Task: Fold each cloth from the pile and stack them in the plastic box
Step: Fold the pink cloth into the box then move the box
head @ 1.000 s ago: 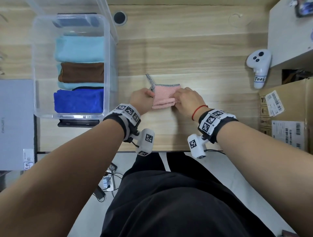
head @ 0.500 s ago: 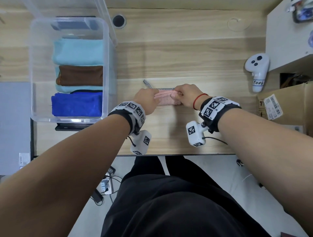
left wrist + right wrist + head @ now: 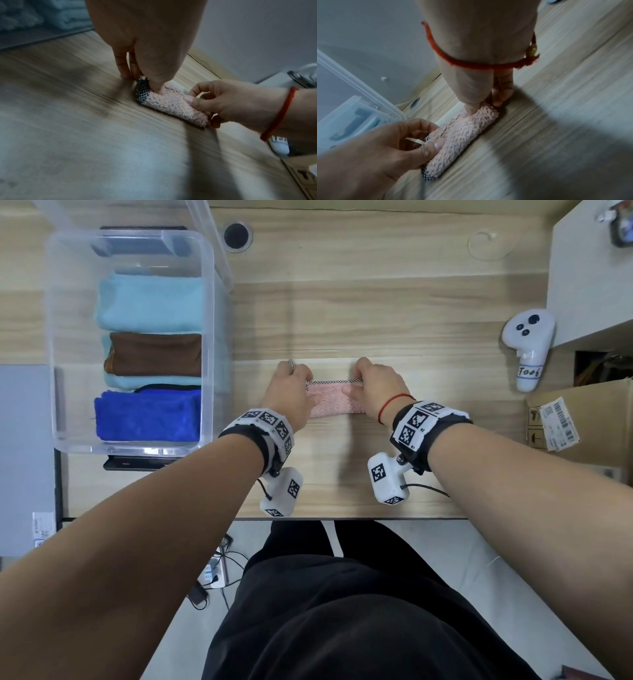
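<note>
Desk [image 3: 376,313]: plastic box [image 3: 51,354] holds folded cloths [image 3: 150,302]; both hands' fingers pinch pink cloth [image 3: 330,405].

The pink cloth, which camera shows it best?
The right wrist view: the pink cloth lies nearly whole along the table, fluffy and folded, pinched at both ends. The left wrist view shows it closer but shorter, its checkered end visible. The head view shows only a strip between the hands.

surface: wooden tabletop [image 3: 376,302] | on it: folded pink cloth [image 3: 334,404] near front centre | clear plastic box [image 3: 51,354] left | white controller [image 3: 527,350] right
</note>
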Demonstrator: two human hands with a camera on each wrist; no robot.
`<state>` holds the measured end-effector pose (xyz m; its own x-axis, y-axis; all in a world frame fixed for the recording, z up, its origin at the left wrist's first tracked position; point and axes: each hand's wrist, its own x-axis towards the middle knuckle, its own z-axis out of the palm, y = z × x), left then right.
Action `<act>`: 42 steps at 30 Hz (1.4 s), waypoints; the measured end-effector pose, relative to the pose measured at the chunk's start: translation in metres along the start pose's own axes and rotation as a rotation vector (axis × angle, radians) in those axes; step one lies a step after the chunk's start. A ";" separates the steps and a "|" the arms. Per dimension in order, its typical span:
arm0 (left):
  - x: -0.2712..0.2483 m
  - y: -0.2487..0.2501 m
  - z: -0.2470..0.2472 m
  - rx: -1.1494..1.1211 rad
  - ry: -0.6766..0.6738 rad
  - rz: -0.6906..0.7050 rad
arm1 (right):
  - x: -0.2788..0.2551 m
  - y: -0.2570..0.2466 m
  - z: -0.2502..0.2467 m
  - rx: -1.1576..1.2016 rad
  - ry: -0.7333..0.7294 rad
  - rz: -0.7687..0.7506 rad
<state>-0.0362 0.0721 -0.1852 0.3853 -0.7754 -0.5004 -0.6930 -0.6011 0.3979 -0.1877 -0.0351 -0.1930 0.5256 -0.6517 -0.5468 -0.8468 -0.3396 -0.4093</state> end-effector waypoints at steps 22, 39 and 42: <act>-0.033 0.010 -0.176 0.243 -0.057 0.113 | -0.018 -0.107 -0.106 0.298 0.209 -0.325; 0.039 -0.163 -0.271 0.259 -0.059 0.045 | 0.079 -0.295 -0.047 0.017 0.161 -0.197; 0.056 -0.174 -0.264 0.302 -0.096 0.025 | 0.093 -0.306 -0.033 -0.046 0.179 -0.133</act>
<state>0.2666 0.0826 -0.0795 0.3166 -0.7585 -0.5696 -0.8567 -0.4864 0.1716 0.1177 -0.0146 -0.0949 0.6139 -0.7077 -0.3497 -0.7757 -0.4588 -0.4333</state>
